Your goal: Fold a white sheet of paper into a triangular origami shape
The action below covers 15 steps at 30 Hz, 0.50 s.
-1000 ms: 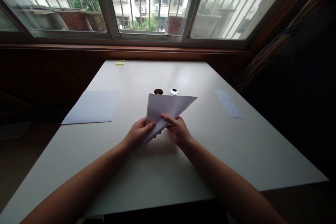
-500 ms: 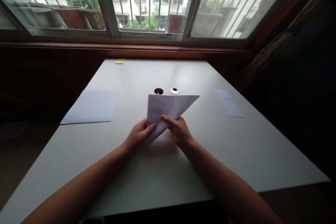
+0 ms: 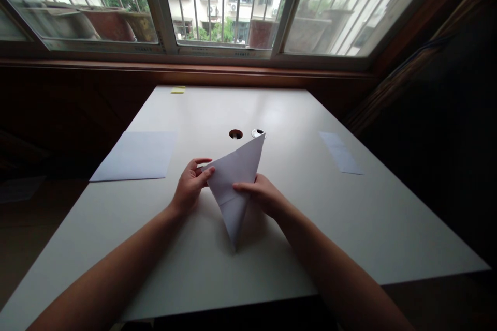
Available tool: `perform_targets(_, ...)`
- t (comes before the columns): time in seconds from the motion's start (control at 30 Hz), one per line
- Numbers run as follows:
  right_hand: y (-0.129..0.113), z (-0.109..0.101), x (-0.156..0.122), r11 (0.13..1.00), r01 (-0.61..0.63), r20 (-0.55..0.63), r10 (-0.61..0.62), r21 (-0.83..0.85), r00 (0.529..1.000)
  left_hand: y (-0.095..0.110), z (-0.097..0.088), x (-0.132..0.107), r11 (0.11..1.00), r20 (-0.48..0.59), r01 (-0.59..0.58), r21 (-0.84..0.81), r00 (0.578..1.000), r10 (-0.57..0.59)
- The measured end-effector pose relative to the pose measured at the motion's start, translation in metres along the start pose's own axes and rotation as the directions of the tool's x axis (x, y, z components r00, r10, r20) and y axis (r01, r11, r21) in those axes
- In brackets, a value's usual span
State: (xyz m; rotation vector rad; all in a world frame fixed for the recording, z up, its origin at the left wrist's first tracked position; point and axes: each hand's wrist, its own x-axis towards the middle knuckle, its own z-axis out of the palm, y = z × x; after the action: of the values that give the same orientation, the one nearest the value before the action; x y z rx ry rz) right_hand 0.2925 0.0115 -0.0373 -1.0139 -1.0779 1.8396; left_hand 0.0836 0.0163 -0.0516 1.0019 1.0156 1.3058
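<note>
A folded sheet of white paper, roughly triangular, is held up over the white table. One corner points down toward me and another points up to the far right. My left hand pinches its left corner, thumb on top and fingers behind. On the right side, my right hand grips the sheet's edge with the thumb laid across its face. The fingers of that hand are hidden behind the paper. A faint crease crosses the lower part of the sheet.
White paper sheets lie at the table's left edge, and a narrow paper strip lies at the right. Farther back are a round hole, a white ring-shaped cover and yellow sticky notes. A barred window stands beyond.
The folded paper has turned counterclockwise, so its right corner now points up and its lower corner hangs nearer me. My left hand has shifted left and up to the paper's left corner.
</note>
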Motion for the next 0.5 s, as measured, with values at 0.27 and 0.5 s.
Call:
perform_targets(0.27, 0.0027, -0.0072, 0.0053, 0.999, 0.011, -0.095, -0.007, 0.039, 0.995, -0.0012, 0.0036, -0.0031, 0.994, 0.024, -0.041, 0.097, 0.999, 0.039)
perform_targets(0.5, 0.0027, -0.0048, 0.0065, 0.995, 0.073, -0.161, -0.062, 0.064, 0.985, -0.0028, 0.0016, -0.0032, 0.992, 0.091, -0.039, 0.120, 0.995, 0.028)
